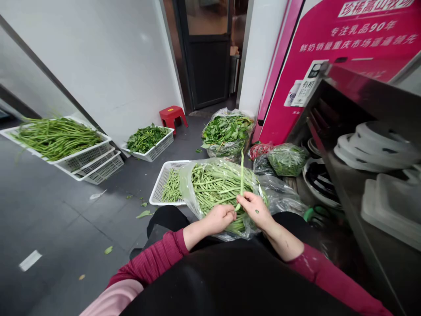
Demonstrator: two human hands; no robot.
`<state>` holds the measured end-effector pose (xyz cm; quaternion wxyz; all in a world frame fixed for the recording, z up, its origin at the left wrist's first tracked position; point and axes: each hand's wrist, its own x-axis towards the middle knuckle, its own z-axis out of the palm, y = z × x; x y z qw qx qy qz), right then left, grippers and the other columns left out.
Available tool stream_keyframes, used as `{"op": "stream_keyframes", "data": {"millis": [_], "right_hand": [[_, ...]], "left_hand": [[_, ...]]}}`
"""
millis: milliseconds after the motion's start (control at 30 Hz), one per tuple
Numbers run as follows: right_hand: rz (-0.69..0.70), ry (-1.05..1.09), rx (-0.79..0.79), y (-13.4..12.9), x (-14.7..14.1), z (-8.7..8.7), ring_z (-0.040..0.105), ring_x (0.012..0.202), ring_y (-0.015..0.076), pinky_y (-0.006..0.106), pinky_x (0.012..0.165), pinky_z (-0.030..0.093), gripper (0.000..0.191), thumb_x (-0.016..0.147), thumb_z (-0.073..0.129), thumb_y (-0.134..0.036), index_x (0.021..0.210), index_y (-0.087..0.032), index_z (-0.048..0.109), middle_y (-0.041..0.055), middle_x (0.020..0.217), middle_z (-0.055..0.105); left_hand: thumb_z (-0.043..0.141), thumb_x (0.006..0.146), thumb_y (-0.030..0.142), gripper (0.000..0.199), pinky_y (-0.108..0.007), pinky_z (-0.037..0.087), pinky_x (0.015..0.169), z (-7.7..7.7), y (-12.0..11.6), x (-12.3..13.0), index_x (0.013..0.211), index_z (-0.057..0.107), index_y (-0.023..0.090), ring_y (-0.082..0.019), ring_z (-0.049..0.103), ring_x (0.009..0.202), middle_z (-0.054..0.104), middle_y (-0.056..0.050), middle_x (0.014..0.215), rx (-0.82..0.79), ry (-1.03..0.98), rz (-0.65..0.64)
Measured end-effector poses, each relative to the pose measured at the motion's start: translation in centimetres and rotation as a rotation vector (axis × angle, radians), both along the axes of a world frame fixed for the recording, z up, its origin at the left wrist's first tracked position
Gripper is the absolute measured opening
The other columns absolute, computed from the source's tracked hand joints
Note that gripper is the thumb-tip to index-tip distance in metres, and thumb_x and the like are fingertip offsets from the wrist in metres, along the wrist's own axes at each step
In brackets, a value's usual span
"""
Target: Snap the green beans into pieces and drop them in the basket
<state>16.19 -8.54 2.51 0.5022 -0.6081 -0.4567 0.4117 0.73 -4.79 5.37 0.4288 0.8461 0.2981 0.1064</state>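
A single long green bean (242,175) stands nearly upright above the bag, pinched low down between the thumb and fingers of my right hand (256,211). My left hand (221,218) is closed at the bean's lower end, its fingertips almost meeting those of the right. Beneath both hands, a clear plastic bag (188,184) full of green beans (213,182) lies open between my knees. Left of the bag, and partly covered by it, a white perforated basket (160,188) contains short bean pieces (171,186). A small green fragment clings to the back of my right hand.
Stacked white baskets (108,164) with long green stems stand at the left. A basket of leafy greens (158,151), a red stool (173,116) and a bag of leaves (226,129) are farther back. A metal shelf (348,197) with white containers borders the right side.
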Motion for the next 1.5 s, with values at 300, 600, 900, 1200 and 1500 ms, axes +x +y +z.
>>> {"op": "stream_keyframes", "data": {"millis": [300, 600, 900, 1200, 1500], "right_hand": [[0.150, -0.027, -0.065, 1.1, 0.7, -0.9, 0.031, 0.045, 0.0074, 0.021, 0.042, 0.023, 0.034, 0.073, 0.052, -0.046, 0.057, -0.016, 0.047, -0.0057, 0.047, 0.033], [0.492, 0.456, -0.228, -1.3, 0.6, 0.2, 0.043, 0.042, 0.0084, 0.021, 0.041, 0.032, 0.030, 0.076, 0.050, -0.045, 0.067, -0.017, 0.051, -0.0038, 0.050, 0.044], [0.427, 0.566, -0.271, -2.2, -0.3, 0.9, 0.042, 0.041, 0.0064, 0.018, 0.037, 0.028, 0.022, 0.074, 0.051, -0.035, 0.087, -0.018, 0.054, -0.0019, 0.061, 0.052], [0.180, 0.466, -0.279, -1.8, -1.1, -0.1, 0.022, 0.038, 0.0030, 0.017, 0.034, 0.010, 0.030, 0.073, 0.052, -0.044, 0.063, -0.018, 0.042, -0.0074, 0.051, 0.030], [0.148, 0.728, -0.293, -0.8, -0.7, -1.1, 0.036, 0.041, 0.0067, 0.019, 0.037, 0.027, 0.023, 0.072, 0.056, -0.037, 0.066, -0.019, 0.044, -0.0056, 0.050, 0.038]], "left_hand": [[0.045, 0.072, 0.027, 0.024, -0.022, 0.036, 0.053, -1.8, 1.8, 0.4, 0.057, 0.059, 0.016, -0.010, 0.045, 0.050, 0.052, 0.000, 0.051, 0.206, 0.367, -0.113], [0.052, 0.072, 0.032, 0.048, -0.015, 0.027, 0.039, -0.1, 6.8, -0.6, 0.116, 0.046, 0.016, -0.003, 0.037, 0.042, 0.051, 0.002, 0.067, -0.658, -0.413, 0.239], [0.058, 0.070, 0.041, 0.034, -0.014, 0.018, 0.033, 0.6, 6.4, 0.0, 0.089, 0.052, 0.014, 0.000, 0.028, 0.033, 0.043, 0.007, 0.052, -0.766, -0.664, 0.410], [0.056, 0.072, 0.038, 0.023, -0.019, 0.034, 0.045, 1.8, 3.6, -0.1, 0.071, 0.049, 0.017, -0.006, 0.044, 0.046, 0.052, 0.002, 0.057, -0.057, -0.479, 0.549], [0.055, 0.072, 0.038, 0.023, -0.019, 0.034, 0.043, 2.6, -0.4, 1.0, 0.069, 0.048, 0.017, -0.007, 0.044, 0.043, 0.051, 0.003, 0.049, -0.212, -0.374, 0.301]]}}
